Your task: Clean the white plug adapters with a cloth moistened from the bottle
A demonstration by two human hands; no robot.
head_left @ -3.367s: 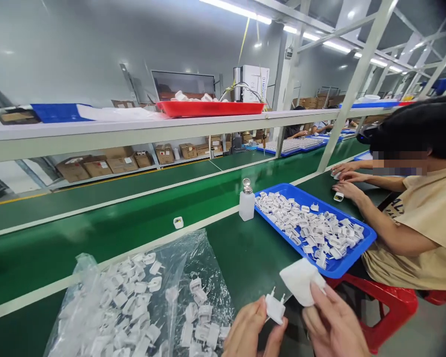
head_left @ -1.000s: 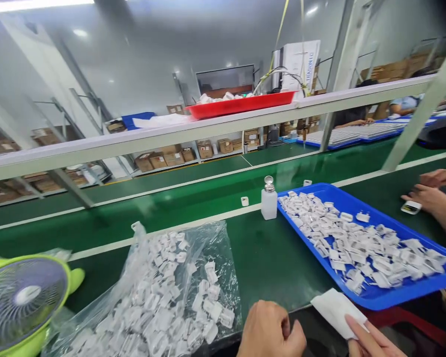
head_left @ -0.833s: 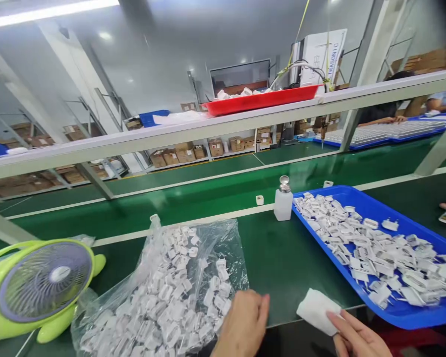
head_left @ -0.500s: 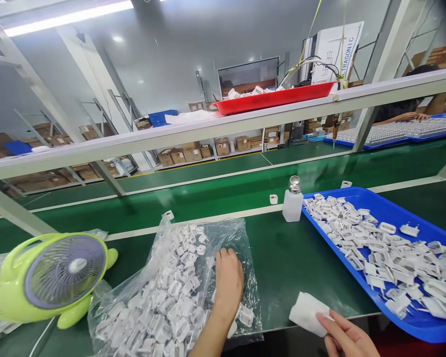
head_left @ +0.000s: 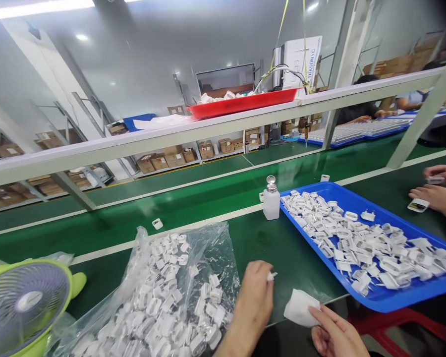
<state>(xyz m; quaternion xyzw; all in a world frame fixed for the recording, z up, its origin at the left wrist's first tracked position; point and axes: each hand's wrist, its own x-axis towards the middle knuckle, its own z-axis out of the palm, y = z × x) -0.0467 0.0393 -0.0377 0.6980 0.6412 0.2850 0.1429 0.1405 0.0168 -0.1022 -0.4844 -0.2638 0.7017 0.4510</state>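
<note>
Now left hand off bag, gripping plug

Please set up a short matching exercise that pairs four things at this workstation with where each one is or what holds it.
Things:
1. white plug part
2. white cloth pad
3. dispenser bottle
4. green fan

Places:
A. standing on the green bench at the far left corner of the blue tray
B. at the far left, beside the clear bag of plug parts
C. pinched in the left hand
D. under the fingertips of the right hand

Pairs: 1-C, 2-D, 3-A, 4-B
</note>
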